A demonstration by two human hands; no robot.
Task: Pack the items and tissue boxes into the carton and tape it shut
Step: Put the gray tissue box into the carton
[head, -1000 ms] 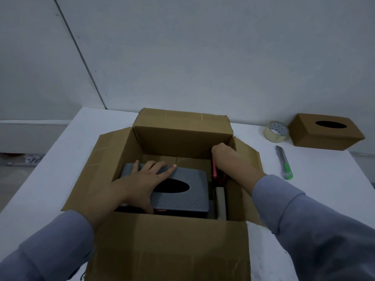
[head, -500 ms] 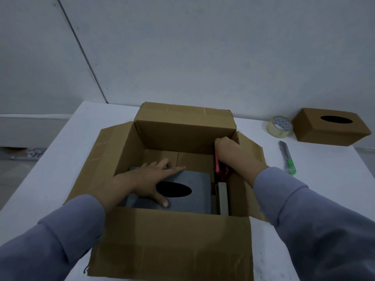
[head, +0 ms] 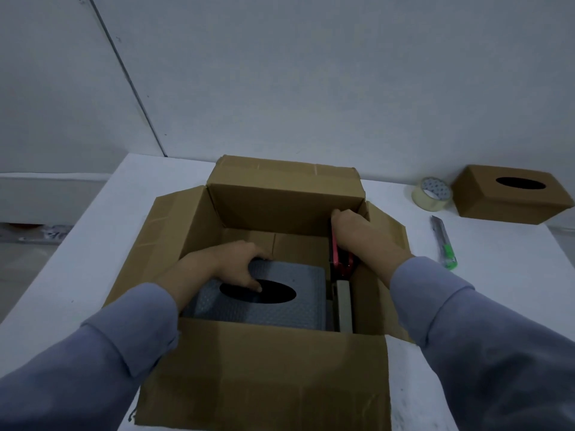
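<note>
inside one carton (head: 280, 374), left hand (head: 231, 264) fingers gripping one grey tissue box (head: 298, 309), right hand (head: 351, 227) fingers hidden, grip unclear

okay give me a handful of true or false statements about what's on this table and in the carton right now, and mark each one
1. The gray tissue box lies inside the carton. True.
2. The brown tissue box is already packed in the carton. False: it sits on the table, to the right of the carton.
3. The left hand holds the gray tissue box at its far edge, thumb at the oval opening. True.
4. The tape roll lies between the carton and the brown tissue box. True.
5. The carton's flaps are folded shut. False: all four stand open.
6. The utility knife is in the right hand. False: it lies on the table.
</note>
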